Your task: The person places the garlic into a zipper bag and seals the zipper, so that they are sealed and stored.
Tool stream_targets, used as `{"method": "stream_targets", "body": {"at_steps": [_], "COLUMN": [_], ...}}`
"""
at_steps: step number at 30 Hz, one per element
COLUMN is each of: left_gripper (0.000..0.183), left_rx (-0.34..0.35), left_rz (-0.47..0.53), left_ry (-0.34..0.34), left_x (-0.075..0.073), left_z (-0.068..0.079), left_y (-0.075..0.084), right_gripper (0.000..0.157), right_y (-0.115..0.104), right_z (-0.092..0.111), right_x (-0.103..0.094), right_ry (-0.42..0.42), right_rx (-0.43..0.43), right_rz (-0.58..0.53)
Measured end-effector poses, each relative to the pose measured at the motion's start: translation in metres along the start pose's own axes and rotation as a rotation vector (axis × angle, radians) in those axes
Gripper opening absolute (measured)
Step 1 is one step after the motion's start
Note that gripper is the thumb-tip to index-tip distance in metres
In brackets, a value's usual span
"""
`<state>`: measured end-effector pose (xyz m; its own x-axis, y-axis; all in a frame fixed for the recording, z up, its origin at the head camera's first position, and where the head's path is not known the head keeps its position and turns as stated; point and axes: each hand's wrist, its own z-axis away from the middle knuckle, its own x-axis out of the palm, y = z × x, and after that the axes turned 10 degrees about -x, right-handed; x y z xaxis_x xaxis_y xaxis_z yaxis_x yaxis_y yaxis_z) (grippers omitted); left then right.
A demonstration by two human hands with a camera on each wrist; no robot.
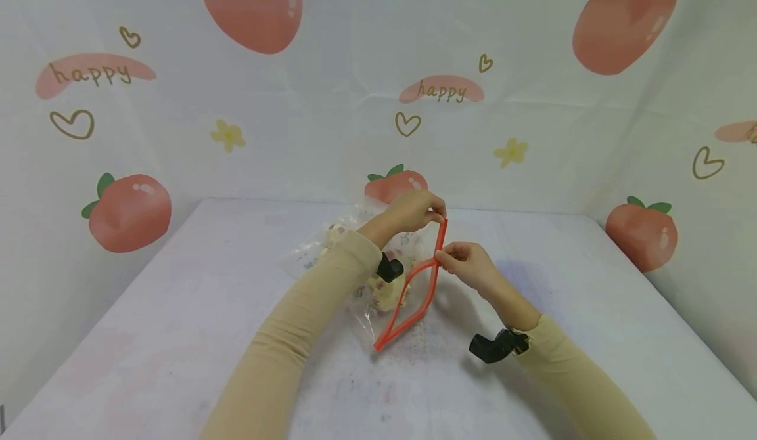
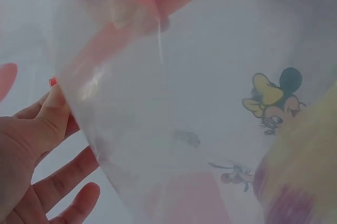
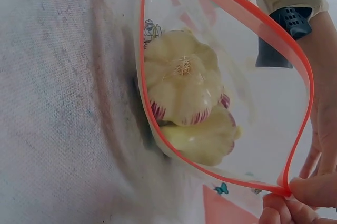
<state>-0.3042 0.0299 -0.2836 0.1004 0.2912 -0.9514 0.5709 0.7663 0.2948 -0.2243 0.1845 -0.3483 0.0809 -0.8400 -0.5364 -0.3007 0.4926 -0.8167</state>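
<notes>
A clear zip bag (image 1: 369, 315) with a red zip strip (image 1: 422, 305) lies tilted on the table, its mouth gaping towards the right. Inside sit garlic bulbs (image 3: 181, 77) with purple streaks, and small cartoon prints (image 2: 276, 100) mark the plastic. My left hand (image 1: 416, 210) reaches over the bag and pinches the far end of the strip between thumb and finger; its other fingers are spread in the left wrist view. Just nearer, my right hand (image 1: 471, 268) pinches the strip where its two sides meet. Between there and the near corner the sides bow apart.
A white-covered table (image 1: 177, 335) spreads around the bag. Behind it hangs a white cloth backdrop (image 1: 331, 98) printed with red fruit, hearts and flowers. Black wrist mounts (image 1: 499, 347) sit at both sleeve cuffs, the right one low over the table.
</notes>
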Motion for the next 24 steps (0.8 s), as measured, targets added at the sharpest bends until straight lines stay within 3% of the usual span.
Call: {"method": "stream_targets", "body": {"at_steps": [24], "left_gripper": [0.018], "left_rx": [-0.022], "left_rz": [0.017], "left_ry": [0.027], "left_x": [-0.0002], "left_z": [0.0003], "left_y": [-0.0018], "right_gripper": [0.024], "right_y": [-0.0017], "right_z": [0.0041], "right_x": [0.0055], "right_ry": [-0.012], "right_rx": [-0.012], "right_rz": [-0.002]}}
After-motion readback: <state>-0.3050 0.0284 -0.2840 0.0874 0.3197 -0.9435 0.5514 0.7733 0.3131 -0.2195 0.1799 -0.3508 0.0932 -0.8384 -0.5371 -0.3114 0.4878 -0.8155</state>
